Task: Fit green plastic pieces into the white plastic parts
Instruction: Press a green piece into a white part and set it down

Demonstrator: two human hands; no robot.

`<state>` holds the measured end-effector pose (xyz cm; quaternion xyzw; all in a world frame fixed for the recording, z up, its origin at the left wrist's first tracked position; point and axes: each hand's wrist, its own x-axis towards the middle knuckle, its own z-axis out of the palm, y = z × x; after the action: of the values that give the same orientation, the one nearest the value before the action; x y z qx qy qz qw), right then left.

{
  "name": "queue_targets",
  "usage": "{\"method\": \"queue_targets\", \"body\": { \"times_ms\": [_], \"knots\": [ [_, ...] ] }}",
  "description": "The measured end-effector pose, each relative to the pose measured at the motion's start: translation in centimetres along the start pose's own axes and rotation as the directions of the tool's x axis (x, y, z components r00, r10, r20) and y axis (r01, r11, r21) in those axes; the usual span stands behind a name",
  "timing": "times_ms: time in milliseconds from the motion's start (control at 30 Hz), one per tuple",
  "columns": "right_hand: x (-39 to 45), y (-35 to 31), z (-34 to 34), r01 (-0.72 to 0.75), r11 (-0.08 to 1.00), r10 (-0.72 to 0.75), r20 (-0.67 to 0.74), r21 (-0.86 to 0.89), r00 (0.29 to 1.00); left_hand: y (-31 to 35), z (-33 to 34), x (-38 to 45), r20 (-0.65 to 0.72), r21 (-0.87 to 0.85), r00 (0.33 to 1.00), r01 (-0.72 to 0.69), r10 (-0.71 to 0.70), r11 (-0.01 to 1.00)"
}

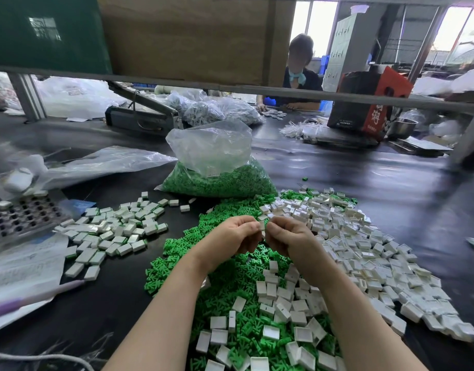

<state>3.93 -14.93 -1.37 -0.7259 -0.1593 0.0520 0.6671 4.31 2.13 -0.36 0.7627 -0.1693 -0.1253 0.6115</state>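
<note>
My left hand (234, 236) and my right hand (286, 236) meet above the table, fingers curled. Between their fingertips they pinch one small white plastic part (262, 226). Whether a green piece sits in it is hidden by my fingers. Under my hands spreads a heap of loose green plastic pieces (222, 285). Empty white parts (364, 253) lie piled to the right and over the green heap near me. A separate group of white parts with green showing at their edges (115, 231) lies to the left.
A clear bag of green pieces (217, 172) stands behind the heap. A metal perforated tray (21, 218) and papers (24, 269) lie at the left. Another person (297, 76) works across the dark table, beside a red and black box (370, 100).
</note>
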Motion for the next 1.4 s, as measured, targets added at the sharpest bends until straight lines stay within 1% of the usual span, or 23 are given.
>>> {"method": "queue_targets", "body": {
  "times_ms": [100,167,300,467,567,667,1000,1267,1400],
  "knots": [
    [-0.1,0.0,0.0,-0.061,0.997,0.058,0.071,0.038,0.996,0.0,-0.1,-0.2,0.019,-0.046,1.0,0.018,-0.017,0.999],
    [-0.2,-0.1,-0.2,-0.069,0.997,0.066,0.093,0.03,0.993,0.0,-0.1,-0.3,0.041,-0.072,0.998,0.041,-0.038,0.997],
    [-0.3,0.0,-0.6,-0.086,0.996,0.084,0.137,0.011,0.987,0.2,0.2,-0.4,0.09,-0.042,0.995,0.053,-0.049,0.998],
    [-0.3,0.3,-1.0,-0.103,0.995,0.102,0.178,-0.003,0.979,0.3,0.2,-0.7,0.137,-0.06,0.987,0.087,-0.079,0.994],
    [-0.3,0.3,-1.2,-0.093,0.995,0.098,0.201,-0.033,0.975,0.2,0.1,-0.8,0.145,-0.02,0.986,0.087,-0.083,0.996],
    [-0.3,0.3,-1.4,-0.083,0.994,0.096,0.225,-0.066,0.97,0.3,0.1,-0.8,0.156,-0.015,0.984,0.091,-0.088,0.996],
    [-0.3,0.5,-1.5,-0.047,0.994,0.067,0.224,-0.095,0.972,0.3,0.0,-0.6,0.153,0.047,0.984,0.082,-0.088,0.996],
    [-0.4,0.5,-1.5,-0.021,0.982,0.06,0.206,-0.187,0.977,0.6,-0.1,-0.8,0.185,0.075,0.98,0.056,-0.069,0.996],
    [-0.3,0.5,-1.5,-0.025,0.987,0.058,0.21,-0.16,0.976,0.7,-0.2,-0.8,0.18,0.096,0.982,0.042,-0.059,0.995]
  ]
}}
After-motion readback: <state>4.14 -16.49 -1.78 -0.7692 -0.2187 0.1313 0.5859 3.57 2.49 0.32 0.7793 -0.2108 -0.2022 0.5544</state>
